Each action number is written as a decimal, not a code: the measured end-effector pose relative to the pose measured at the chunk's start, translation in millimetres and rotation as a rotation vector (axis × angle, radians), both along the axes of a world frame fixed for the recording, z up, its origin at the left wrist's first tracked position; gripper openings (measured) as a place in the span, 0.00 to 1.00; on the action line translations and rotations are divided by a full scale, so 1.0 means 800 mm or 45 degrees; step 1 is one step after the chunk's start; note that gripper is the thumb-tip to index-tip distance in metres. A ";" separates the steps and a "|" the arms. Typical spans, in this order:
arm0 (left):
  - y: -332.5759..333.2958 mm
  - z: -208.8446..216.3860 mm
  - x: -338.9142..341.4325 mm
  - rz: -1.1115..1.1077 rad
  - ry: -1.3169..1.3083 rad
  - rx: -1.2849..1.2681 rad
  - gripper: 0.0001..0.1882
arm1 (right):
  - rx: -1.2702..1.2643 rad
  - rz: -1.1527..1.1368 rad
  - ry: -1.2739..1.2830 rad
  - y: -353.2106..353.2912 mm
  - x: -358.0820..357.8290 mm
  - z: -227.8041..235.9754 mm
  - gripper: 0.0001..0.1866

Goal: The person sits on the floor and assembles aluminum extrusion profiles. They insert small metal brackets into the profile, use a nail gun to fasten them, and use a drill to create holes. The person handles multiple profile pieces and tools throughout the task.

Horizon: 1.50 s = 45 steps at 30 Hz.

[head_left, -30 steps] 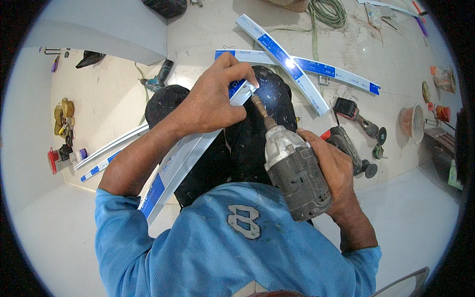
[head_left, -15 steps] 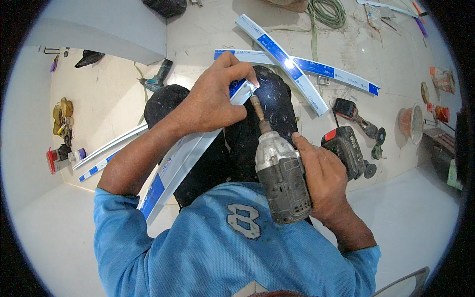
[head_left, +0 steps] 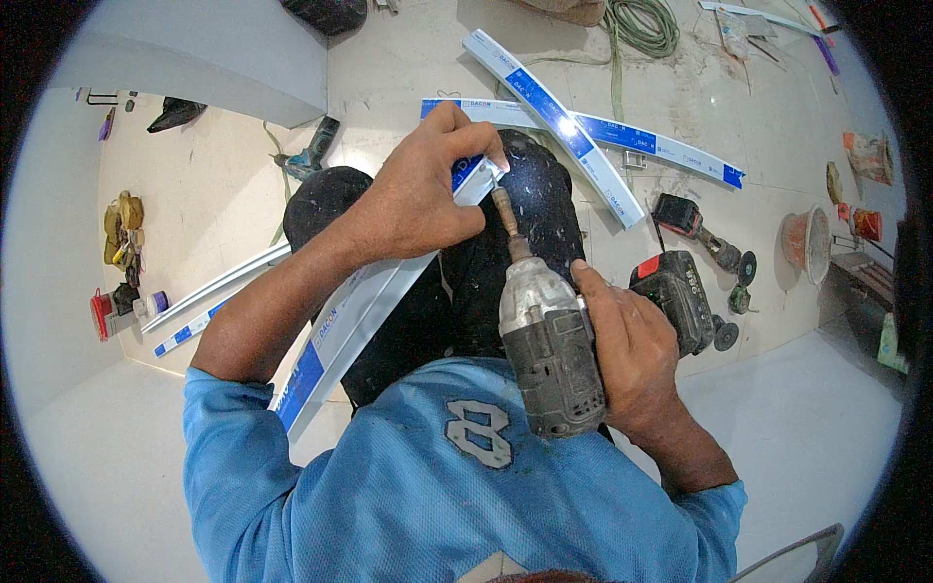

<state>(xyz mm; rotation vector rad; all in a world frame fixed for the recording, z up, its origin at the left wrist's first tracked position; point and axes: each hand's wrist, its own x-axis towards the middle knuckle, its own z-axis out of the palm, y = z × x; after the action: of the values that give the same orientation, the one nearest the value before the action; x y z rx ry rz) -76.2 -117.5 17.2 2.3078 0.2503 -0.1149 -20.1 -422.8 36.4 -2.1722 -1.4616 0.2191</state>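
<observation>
A white wall block (head_left: 214,58) is jutting in here, and pale floor tiles (head_left: 724,107) are spreading out to its right, looking scuffed and grimy in patches well off that way. Just below the block the tiles are glowing warmer; over to its right they're looking cooler, greyer. A plain white wall (head_left: 58,253) is curving down below and left of the block, another pale wall (head_left: 867,87) is bending in far to its right.

Free wedge between channel (head_left: 381,291) and driver (head_left: 552,361), crossed strips (head_left: 566,124) blocking ahead, grinder (head_left: 717,248) obstructing right
</observation>
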 end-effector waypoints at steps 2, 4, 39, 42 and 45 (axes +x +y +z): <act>0.000 0.002 -0.001 -0.004 -0.007 -0.006 0.26 | -0.021 0.011 0.026 0.001 0.004 0.005 0.38; -0.001 0.002 -0.001 -0.005 -0.016 -0.018 0.26 | -0.030 0.013 0.050 -0.001 0.004 0.006 0.38; 0.002 -0.002 -0.003 -0.020 -0.056 0.007 0.25 | -0.065 -0.005 0.117 0.006 0.005 0.020 0.39; 0.002 -0.003 -0.004 -0.007 -0.042 -0.008 0.24 | -0.029 -0.008 0.134 0.007 0.004 0.019 0.39; 0.001 -0.001 -0.003 -0.001 -0.006 -0.017 0.24 | -0.001 0.009 0.047 0.004 0.002 0.008 0.39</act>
<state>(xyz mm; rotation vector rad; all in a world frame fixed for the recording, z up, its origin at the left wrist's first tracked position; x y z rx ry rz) -78.9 -116.7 16.2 2.2950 0.2458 -0.1106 -18.4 -419.3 42.7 -2.1527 -1.4496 0.2610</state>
